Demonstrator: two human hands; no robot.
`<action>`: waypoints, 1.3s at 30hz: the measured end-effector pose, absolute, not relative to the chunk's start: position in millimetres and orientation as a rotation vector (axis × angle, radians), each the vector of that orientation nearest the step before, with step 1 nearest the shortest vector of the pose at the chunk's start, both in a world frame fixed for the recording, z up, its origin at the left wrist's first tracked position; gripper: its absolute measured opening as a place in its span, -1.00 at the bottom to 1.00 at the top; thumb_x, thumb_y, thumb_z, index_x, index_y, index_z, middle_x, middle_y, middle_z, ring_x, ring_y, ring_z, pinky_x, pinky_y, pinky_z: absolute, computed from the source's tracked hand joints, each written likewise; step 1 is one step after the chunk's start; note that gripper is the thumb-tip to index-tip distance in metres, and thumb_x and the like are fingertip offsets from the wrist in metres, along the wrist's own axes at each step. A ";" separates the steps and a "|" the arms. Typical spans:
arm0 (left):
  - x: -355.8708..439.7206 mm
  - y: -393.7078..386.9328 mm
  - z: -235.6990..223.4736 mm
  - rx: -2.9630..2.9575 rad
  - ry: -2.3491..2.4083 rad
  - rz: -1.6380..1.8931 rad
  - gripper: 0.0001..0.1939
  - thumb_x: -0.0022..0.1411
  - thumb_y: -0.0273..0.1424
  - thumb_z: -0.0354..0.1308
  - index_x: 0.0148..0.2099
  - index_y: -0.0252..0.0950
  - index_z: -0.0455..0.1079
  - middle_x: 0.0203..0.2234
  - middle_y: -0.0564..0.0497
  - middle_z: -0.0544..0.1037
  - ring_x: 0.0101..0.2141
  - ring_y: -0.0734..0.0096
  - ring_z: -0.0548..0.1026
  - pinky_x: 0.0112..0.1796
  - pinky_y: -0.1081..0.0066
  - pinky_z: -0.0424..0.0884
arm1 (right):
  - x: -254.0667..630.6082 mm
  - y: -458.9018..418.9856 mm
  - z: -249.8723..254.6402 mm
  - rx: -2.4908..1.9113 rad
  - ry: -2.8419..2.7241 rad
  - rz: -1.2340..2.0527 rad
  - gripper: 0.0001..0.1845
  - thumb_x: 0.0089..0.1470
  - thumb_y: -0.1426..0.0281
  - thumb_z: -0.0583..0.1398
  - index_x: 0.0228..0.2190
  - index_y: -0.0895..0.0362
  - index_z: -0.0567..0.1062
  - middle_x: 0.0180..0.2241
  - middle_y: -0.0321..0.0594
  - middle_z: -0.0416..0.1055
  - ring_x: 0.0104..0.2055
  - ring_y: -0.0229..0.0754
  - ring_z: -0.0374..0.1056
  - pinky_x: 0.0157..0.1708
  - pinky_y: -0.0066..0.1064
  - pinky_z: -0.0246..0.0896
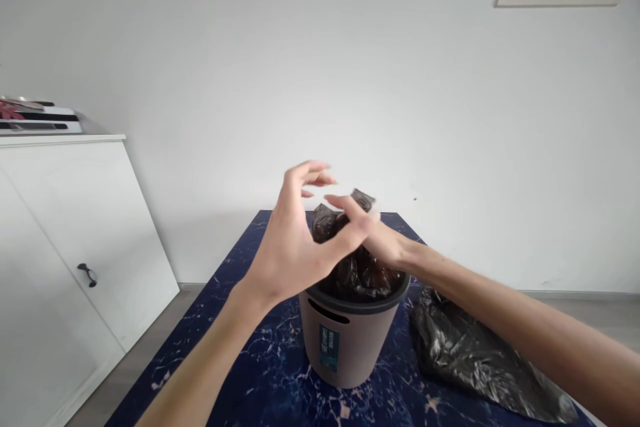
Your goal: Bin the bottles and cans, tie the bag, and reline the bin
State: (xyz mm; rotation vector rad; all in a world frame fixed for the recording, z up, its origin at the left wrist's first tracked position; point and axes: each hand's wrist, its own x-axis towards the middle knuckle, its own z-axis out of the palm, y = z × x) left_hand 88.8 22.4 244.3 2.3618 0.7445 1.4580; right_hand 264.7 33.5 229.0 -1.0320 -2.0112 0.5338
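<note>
A grey plastic bin (350,340) with a dark rim stands on a dark blue marbled table (260,373). A black plastic bag (357,273) sticks up out of the bin. My left hand (295,240) hovers above the bin with its fingers spread and curled, holding nothing I can see. My right hand (383,240) reaches in from the right, mostly hidden behind the left hand, and grips the top of the black bag.
A second crumpled black bag (475,353) lies on the table right of the bin. A white cabinet (65,260) with a dark handle stands at the left, with flat items on top. A white wall is behind.
</note>
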 end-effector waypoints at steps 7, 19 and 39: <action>93.5 33.9 203.7 2.031 0.911 1.080 0.06 0.10 -0.05 0.48 0.42 -0.07 -0.11 0.30 -0.30 0.37 0.20 -0.13 0.49 0.05 -0.03 0.58 | 264.7 25.0 248.3 -1.297 -1.592 0.915 -0.49 0.33 0.03 0.02 -0.31 0.09 0.60 -0.27 -0.05 0.64 -0.17 0.09 0.52 -0.02 -0.01 0.41; 80.6 62.9 221.0 2.425 0.825 0.873 -0.80 0.24 -0.48 0.04 -0.35 -0.22 0.48 -0.34 0.00 0.60 -0.27 0.24 0.53 -0.25 0.27 0.35 | 296.5 5.3 251.0 -1.074 -2.248 0.585 -0.55 0.41 0.05 0.07 -0.26 0.06 0.59 -0.21 -0.13 0.58 -0.14 -0.03 0.46 -0.06 -0.14 0.37; 80.7 70.0 226.6 2.003 0.776 0.941 -0.37 0.50 0.13 -0.19 -0.06 -0.12 0.61 -0.08 -0.08 0.67 0.18 0.07 0.49 0.23 0.09 0.33 | 301.8 38.6 205.1 -0.762 -1.996 -0.996 -0.76 0.33 0.62 0.06 -0.13 0.04 0.35 -0.19 -0.18 0.52 -0.21 -0.19 0.40 -0.42 -0.33 0.20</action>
